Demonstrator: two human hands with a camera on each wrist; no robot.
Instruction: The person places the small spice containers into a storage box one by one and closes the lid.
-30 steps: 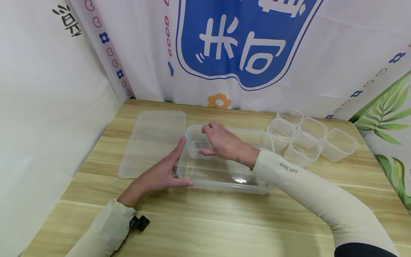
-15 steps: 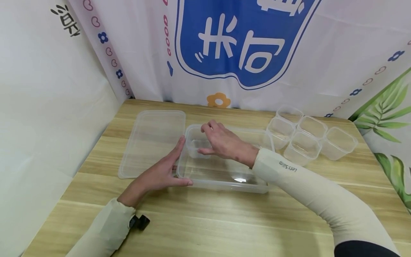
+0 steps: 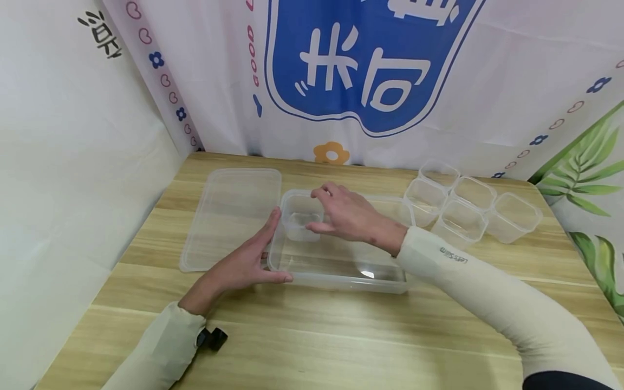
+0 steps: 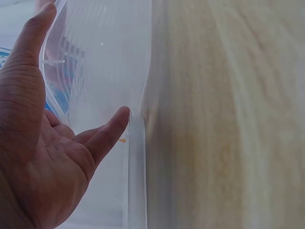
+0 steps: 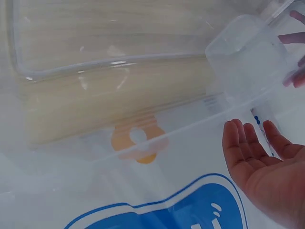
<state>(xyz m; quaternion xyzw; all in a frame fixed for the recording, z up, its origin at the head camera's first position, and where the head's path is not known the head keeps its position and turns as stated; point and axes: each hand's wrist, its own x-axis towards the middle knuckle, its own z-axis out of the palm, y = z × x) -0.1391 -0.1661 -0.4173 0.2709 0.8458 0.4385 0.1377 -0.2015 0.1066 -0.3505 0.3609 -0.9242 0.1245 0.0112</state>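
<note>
Translucent plastic makes up nearly everything on the counter [image 3: 317, 336] in the head view. The large bin [image 3: 341, 282] lies with its long axis running left to right, mouth upward. In its far left corner stands the small container [image 3: 298, 230], upright, its mouth facing up. The right hand [image 3: 348, 214] reaches across the bin beside that container, thumb and fingers apart — its grip is clamped on nothing, though whether the thumb tip touches the container cannot be told. That hand and its wrist hide part of the bin's interior and far rim. The left hand [image 3: 246, 265] spreads round the bin's left end, its thumb at the near corner. To the left lies a flat lid [image 3: 231, 216], its long axis running from near to far; to the right, five cups [image 3: 460, 222] stand clustered, mouths up.

From the left wrist, the left hand's digits show well apart, one fingertip at the plastic edge.

From the right wrist, the right hand's fingers curve loosely near the small container — nothing between them — while the left hand's fingertips show at the upper right.
</note>
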